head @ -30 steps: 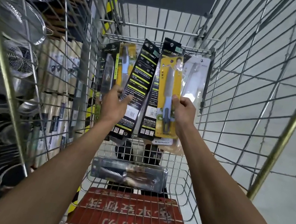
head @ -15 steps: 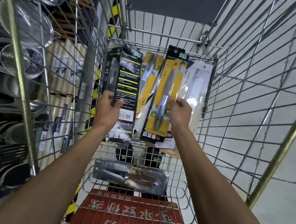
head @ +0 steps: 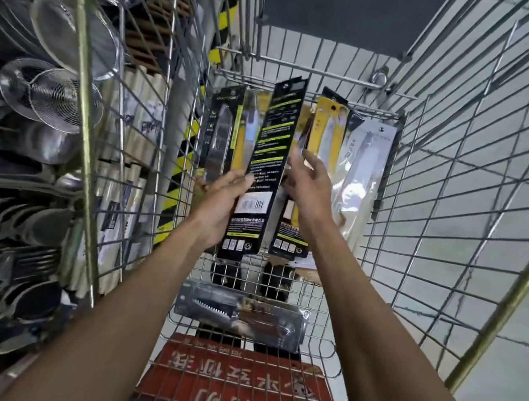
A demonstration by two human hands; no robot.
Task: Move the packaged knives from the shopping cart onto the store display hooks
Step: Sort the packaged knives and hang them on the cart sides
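Observation:
My left hand (head: pixel 219 203) grips a black knife package (head: pixel 269 152) with green stripes and a barcode, held upright and lifted above the others. My right hand (head: pixel 308 186) hovers beside it with fingers spread, holding nothing. Behind it a yellow knife package (head: pixel 328 130) and a clear white one (head: pixel 366 161) lean against the far end of the shopping cart (head: pixel 311 72). Another black package (head: pixel 220 131) and a yellow one stand at the left. A clear pack with a serrated knife (head: pixel 241 314) lies flat on the cart floor.
Wire cart sides rise to the left and right. Shelves at the left hold steel strainers (head: pixel 54 94), ladles and spoons. A red panel with white characters (head: pixel 242 394) sits under the cart's near end. Grey tiled floor lies at the right.
My right hand has let go of the yellow package and opened. My left hand has raised the black package higher and toward the middle.

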